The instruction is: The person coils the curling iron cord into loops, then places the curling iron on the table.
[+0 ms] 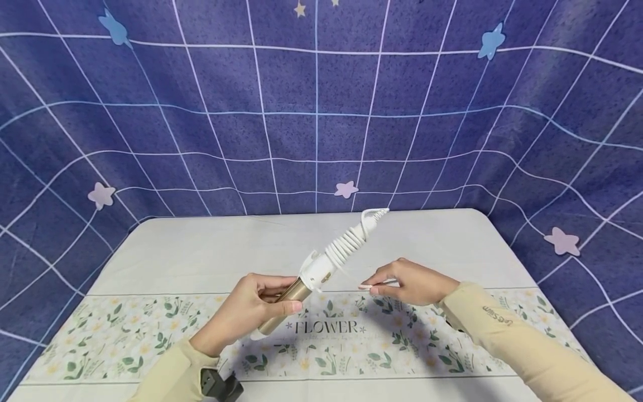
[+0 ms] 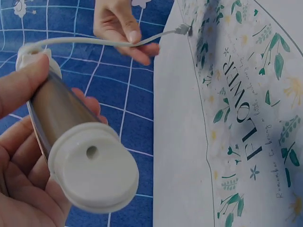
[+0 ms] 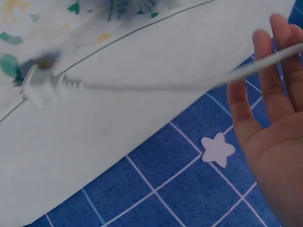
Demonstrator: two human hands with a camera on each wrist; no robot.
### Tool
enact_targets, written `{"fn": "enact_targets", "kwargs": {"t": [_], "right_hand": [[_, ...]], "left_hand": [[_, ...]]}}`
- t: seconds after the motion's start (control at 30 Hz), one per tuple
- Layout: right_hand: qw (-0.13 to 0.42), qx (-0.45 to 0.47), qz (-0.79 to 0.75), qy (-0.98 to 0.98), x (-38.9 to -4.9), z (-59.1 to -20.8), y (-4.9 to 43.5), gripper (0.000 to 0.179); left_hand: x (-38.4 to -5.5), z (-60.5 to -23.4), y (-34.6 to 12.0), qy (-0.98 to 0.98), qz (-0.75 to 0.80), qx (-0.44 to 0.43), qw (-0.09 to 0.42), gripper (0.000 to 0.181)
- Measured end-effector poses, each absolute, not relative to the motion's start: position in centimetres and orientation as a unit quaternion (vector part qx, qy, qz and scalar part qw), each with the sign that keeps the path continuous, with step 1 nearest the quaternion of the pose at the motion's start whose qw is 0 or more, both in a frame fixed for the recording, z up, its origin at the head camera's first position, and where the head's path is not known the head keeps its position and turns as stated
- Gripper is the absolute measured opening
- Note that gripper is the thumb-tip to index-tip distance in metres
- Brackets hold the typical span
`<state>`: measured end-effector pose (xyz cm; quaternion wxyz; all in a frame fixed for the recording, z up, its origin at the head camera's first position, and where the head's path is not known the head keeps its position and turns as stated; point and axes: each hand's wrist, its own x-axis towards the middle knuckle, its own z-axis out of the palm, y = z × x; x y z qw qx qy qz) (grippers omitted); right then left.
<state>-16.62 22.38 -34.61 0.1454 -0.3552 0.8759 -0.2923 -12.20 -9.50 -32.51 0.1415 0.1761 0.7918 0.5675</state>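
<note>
My left hand (image 1: pixel 244 308) grips the gold barrel (image 2: pixel 64 106) of a curling iron (image 1: pixel 317 269), which is held tilted above the table with its white handle up and to the right. Its white cord (image 1: pixel 345 246) is wound several turns round the handle. To the right, my right hand (image 1: pixel 416 283) pinches the loose stretch of cord (image 2: pixel 90 41) between thumb and fingers. Beyond those fingers the plug (image 3: pixel 40 88) dangles, blurred in the right wrist view. The barrel's white end cap (image 2: pixel 94 165), with a small hole, faces the left wrist camera.
A white table (image 1: pixel 226 240) lies below, with a printed band of flowers and the word FLOWER (image 1: pixel 326 327) across it. A blue curtain (image 1: pixel 281 134) with grid lines and stars surrounds the table's back and sides. A dark device (image 1: pixel 221 385) sits at the left wrist.
</note>
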Motion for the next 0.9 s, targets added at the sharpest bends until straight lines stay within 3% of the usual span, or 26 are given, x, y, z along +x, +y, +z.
{"fn": "enact_targets", "kwargs": {"t": [0.27,0.4,0.5,0.6,0.73,0.8,0.9], "right_hand": [[0.200,-0.317,-0.369,0.850,-17.2,-35.2,23.0,0.020],[0.211,-0.313,-0.378,0.845,-17.5,-35.1,23.0,0.025],[0.191,-0.332,-0.363,0.850,-17.6,-35.3,22.7,0.028],[0.136,-0.390,-0.334,0.847,-18.0,-35.6,22.5,0.017],[0.144,-0.390,-0.368,0.832,-18.5,-35.5,22.3,0.010],[0.174,-0.350,-0.395,0.832,-18.6,-35.3,22.1,0.016],[0.171,-0.320,-0.378,0.852,-18.6,-34.9,21.9,0.017]], "left_hand": [[-12.2,-32.4,-9.6,0.779,0.555,0.244,0.163,0.047],[-12.1,-32.4,-9.6,0.777,0.540,0.275,0.170,0.046],[-12.1,-32.5,-9.6,0.776,0.530,0.294,0.175,0.047],[-12.2,-32.6,-9.5,0.767,0.529,0.317,0.180,0.047],[-12.2,-32.6,-9.6,0.761,0.515,0.350,0.184,0.048],[-12.1,-32.6,-9.6,0.763,0.501,0.364,0.184,0.047],[-12.0,-32.5,-9.6,0.779,0.470,0.374,0.178,0.045]]}}
